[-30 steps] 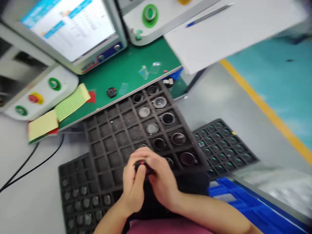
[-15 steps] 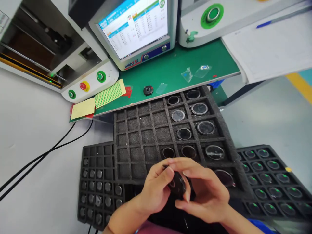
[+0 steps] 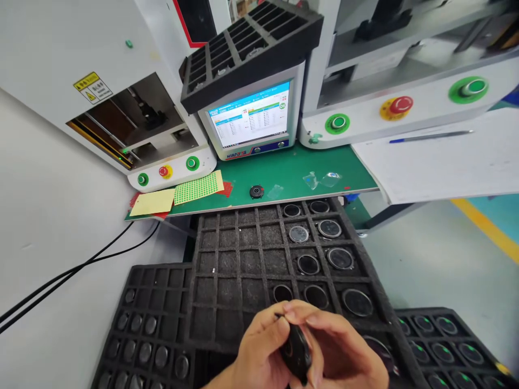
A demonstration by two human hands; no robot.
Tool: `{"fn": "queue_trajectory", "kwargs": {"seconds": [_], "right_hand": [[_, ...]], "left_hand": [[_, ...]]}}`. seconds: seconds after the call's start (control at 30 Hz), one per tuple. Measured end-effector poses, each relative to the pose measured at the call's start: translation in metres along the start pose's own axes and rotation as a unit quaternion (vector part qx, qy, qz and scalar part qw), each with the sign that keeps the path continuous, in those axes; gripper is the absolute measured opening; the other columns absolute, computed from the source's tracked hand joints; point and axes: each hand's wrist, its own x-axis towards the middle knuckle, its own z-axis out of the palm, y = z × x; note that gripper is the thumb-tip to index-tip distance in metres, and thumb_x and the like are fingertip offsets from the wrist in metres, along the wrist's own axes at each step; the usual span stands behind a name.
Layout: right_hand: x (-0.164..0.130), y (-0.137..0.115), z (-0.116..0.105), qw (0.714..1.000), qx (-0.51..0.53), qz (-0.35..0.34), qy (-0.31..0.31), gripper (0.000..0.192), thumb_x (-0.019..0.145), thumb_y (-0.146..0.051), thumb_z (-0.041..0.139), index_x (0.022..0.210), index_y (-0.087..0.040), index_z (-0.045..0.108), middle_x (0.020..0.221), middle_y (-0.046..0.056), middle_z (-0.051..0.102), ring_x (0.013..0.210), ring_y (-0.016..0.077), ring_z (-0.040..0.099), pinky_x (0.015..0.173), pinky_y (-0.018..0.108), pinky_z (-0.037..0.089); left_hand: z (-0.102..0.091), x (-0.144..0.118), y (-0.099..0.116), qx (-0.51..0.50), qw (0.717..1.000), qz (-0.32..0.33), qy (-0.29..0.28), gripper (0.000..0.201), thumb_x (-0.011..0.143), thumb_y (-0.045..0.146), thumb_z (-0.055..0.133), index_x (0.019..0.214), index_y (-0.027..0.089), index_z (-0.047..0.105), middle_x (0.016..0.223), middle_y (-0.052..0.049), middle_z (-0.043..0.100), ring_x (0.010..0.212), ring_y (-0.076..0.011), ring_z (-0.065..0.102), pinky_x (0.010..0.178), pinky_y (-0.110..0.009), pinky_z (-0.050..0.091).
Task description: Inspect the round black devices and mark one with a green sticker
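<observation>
Both of my hands are together near the bottom of the view, above a black foam tray (image 3: 227, 278). Between them is a round black watch case (image 3: 297, 351), tilted on its edge. My left hand (image 3: 261, 348) pinches it with the thumb on its near face. My right hand (image 3: 344, 346) curls round its other side, fingertips at its upper edge; part of the case is hidden by the fingers. Round watch faces (image 3: 340, 259) lie in the right-hand compartments of the tray.
On the green bench (image 3: 275, 167) lie a black watch back (image 3: 256, 191), a sheet of green dot stickers (image 3: 198, 187) and bits of clear film (image 3: 311, 180). Behind stand a monitor (image 3: 251, 119) and machines with buttons. Further trays (image 3: 160, 294) flank the middle one.
My view has tilted up, so the bench, monitor and trays sit lower in the picture and a tray above the monitor shows. Both hands keep hold of the watch case.
</observation>
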Motion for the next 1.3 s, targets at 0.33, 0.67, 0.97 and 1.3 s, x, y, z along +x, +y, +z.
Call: {"fn": "queue_trajectory", "kwargs": {"seconds": [0.33,0.67,0.97,1.3], "right_hand": [[-0.002,-0.004,0.009,0.997,-0.061,-0.041,-0.011,0.045,0.081,-0.024,0.079,0.123,-0.022,0.062,0.108,0.012,0.072,0.105,0.0275,0.070,0.092,0.041,0.061],[-0.002,-0.004,0.016,1.000,-0.012,-0.012,-0.010,0.036,0.082,-0.031,0.079,0.112,-0.026,0.060,0.104,0.009,0.073,0.098,0.0269,0.073,0.088,0.042,0.063],[0.024,-0.012,0.021,0.994,-0.101,-0.021,0.025,0.030,0.083,-0.032,0.078,0.103,-0.023,0.058,0.100,0.011,0.073,0.098,0.0271,0.073,0.086,0.041,0.063],[0.086,-0.016,0.006,0.986,-0.130,-0.035,0.099,0.026,0.086,-0.020,0.074,0.104,-0.022,0.057,0.109,0.012,0.073,0.108,0.0236,0.070,0.092,0.039,0.060]], "left_hand": [[0.006,-0.001,0.002,0.010,1.000,0.003,0.019,0.045,0.094,0.053,0.048,0.073,0.013,0.052,0.050,0.000,0.048,0.038,-0.0058,0.038,0.035,-0.015,0.026],[0.003,-0.010,0.005,-0.026,1.000,-0.013,-0.004,0.038,0.094,0.050,0.051,0.081,0.014,0.052,0.055,0.000,0.052,0.034,-0.0051,0.035,0.031,-0.016,0.022],[0.014,0.017,0.025,-0.007,0.997,-0.043,0.055,0.050,0.085,0.057,0.059,0.064,0.011,0.057,0.047,-0.001,0.047,0.038,-0.0060,0.037,0.036,-0.019,0.021],[-0.015,0.105,0.098,0.445,0.887,-0.038,0.113,0.067,0.093,0.068,0.033,0.094,0.013,0.071,0.084,-0.012,0.072,0.074,-0.0193,0.065,0.070,-0.030,0.052]]}}
